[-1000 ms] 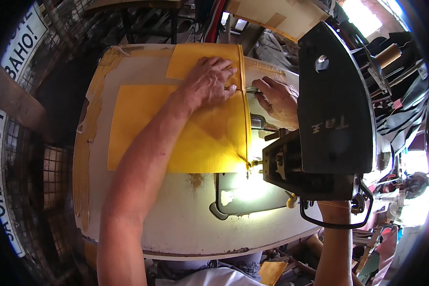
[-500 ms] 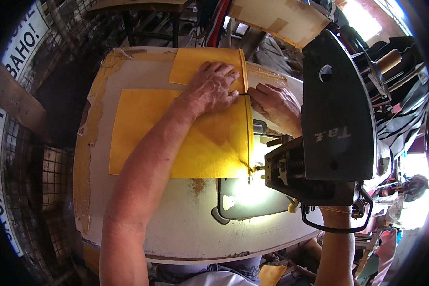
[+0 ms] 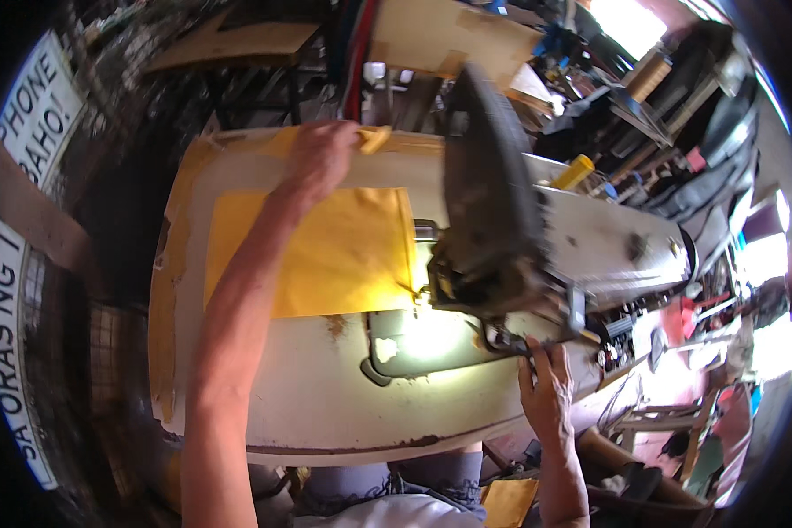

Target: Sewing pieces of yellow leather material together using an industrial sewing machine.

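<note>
At the table's far edge, my left hand [image 3: 324, 158] is closed on a small yellow fabric piece [image 3: 375, 139], which pokes out past its fingers. A larger yellow fabric panel [image 3: 326, 251] lies flat below, its right seam edge reaching the lit needle area of the sewing machine [image 3: 493, 194]. Below the machine head, my right hand [image 3: 547, 387] is raised with its fingers bent against the dark metal parts by the wire loop. What those fingers grip is hidden and blurred.
The worn pale table [image 3: 299, 396] has brown, peeling edges. A yellow thread cone [image 3: 575, 172] stands behind the machine arm. Wire mesh and white signs [image 3: 13, 352] line the left side. Another yellow piece [image 3: 509, 503] is low by my lap.
The far yellow piece has left its flat place and is bunched in my left hand, which moved left. My right hand came from beside the seam to the machine's near side. The view swung right.
</note>
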Action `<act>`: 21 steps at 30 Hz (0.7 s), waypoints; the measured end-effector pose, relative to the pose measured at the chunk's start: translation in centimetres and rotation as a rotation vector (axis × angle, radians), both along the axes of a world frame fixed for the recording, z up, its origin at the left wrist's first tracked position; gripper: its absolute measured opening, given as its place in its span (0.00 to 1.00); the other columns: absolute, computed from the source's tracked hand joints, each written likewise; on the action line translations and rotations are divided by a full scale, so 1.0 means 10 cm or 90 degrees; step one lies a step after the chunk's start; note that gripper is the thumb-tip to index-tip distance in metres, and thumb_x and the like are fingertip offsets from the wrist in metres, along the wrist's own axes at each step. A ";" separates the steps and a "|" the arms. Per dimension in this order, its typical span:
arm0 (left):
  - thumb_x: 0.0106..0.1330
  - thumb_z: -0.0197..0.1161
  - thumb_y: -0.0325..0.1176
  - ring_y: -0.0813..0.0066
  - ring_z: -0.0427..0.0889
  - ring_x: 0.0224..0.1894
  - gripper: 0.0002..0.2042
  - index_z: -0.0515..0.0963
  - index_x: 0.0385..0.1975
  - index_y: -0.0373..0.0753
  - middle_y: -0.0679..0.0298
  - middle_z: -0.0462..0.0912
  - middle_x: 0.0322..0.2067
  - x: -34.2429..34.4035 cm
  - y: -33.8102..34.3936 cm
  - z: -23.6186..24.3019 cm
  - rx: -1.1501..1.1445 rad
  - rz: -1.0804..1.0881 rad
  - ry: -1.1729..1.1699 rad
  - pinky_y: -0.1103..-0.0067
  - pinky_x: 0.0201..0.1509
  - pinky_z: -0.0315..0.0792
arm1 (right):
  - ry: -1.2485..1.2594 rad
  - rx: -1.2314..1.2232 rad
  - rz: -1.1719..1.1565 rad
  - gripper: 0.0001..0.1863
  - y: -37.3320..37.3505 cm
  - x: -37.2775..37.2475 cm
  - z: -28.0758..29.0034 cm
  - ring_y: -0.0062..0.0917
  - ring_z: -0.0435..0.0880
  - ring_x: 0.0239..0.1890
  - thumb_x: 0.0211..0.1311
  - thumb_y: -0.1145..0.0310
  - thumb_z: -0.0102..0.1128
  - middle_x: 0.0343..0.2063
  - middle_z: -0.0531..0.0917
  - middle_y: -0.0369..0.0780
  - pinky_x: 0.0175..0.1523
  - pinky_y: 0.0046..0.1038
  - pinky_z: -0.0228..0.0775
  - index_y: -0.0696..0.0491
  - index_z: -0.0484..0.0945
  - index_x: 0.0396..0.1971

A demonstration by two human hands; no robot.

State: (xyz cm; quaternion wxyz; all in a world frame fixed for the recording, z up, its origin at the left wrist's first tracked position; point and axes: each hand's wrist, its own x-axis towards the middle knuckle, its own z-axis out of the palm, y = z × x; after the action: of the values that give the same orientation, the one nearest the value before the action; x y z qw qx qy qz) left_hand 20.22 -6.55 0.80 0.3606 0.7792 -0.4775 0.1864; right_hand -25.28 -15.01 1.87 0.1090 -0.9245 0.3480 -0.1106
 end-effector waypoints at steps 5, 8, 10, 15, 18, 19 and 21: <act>0.69 0.57 0.26 0.50 0.82 0.49 0.08 0.80 0.44 0.34 0.51 0.83 0.44 -0.87 0.74 0.71 0.038 0.000 -0.044 0.64 0.52 0.75 | -0.192 -0.066 0.078 0.23 0.25 -0.14 0.04 0.44 0.76 0.53 0.57 0.74 0.69 0.48 0.77 0.46 0.58 0.42 0.70 0.55 0.79 0.54; 0.67 0.55 0.20 0.47 0.81 0.49 0.13 0.78 0.50 0.30 0.48 0.82 0.46 -1.89 1.33 0.87 0.136 -0.043 0.059 0.63 0.55 0.74 | -0.258 0.528 0.229 0.21 0.61 -0.22 0.03 0.40 0.83 0.49 0.70 0.62 0.61 0.50 0.83 0.50 0.53 0.37 0.77 0.60 0.77 0.56; 0.62 0.58 0.18 0.44 0.80 0.53 0.14 0.78 0.48 0.26 0.46 0.81 0.50 -2.51 1.81 0.71 0.248 -0.115 0.089 0.60 0.59 0.73 | -0.296 1.010 0.165 0.28 0.91 -0.09 0.01 0.28 0.82 0.51 0.77 0.52 0.50 0.52 0.83 0.46 0.54 0.34 0.77 0.61 0.71 0.62; 0.67 0.65 0.37 0.46 0.77 0.58 0.17 0.80 0.49 0.32 0.49 0.78 0.55 -3.69 1.92 0.15 0.407 -0.424 0.170 0.57 0.62 0.71 | -0.359 0.997 0.129 0.20 1.14 -0.43 -0.50 0.26 0.82 0.48 0.75 0.62 0.56 0.45 0.85 0.43 0.53 0.29 0.75 0.60 0.73 0.58; 0.68 0.63 0.38 0.47 0.76 0.59 0.17 0.80 0.49 0.32 0.49 0.78 0.56 -3.79 1.82 -0.04 0.379 -0.483 0.234 0.57 0.62 0.71 | -0.334 0.881 -0.002 0.16 1.04 -1.26 -0.76 0.21 0.80 0.44 0.73 0.68 0.56 0.42 0.85 0.40 0.52 0.28 0.74 0.59 0.75 0.55; 0.69 0.63 0.38 0.47 0.76 0.59 0.17 0.79 0.49 0.31 0.49 0.78 0.56 -3.76 1.80 -0.07 0.364 -0.479 0.265 0.58 0.62 0.71 | -0.232 0.910 -0.090 0.17 0.89 -1.58 -0.68 0.18 0.79 0.45 0.72 0.70 0.58 0.43 0.85 0.36 0.53 0.26 0.73 0.59 0.75 0.57; 0.68 0.63 0.35 0.48 0.77 0.57 0.16 0.79 0.49 0.30 0.50 0.79 0.54 -3.71 1.76 -0.08 0.419 -0.472 0.264 0.60 0.61 0.72 | -0.421 0.952 -0.226 0.14 0.89 -2.39 -0.83 0.16 0.78 0.49 0.73 0.72 0.58 0.47 0.83 0.32 0.57 0.24 0.72 0.57 0.77 0.55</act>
State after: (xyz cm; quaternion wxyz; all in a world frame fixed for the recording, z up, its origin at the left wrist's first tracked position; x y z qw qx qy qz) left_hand -16.92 11.09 -0.04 0.2257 0.6506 -0.6726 -0.2709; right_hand -49.23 -6.09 -6.42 0.7713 -0.4596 0.4203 -0.1315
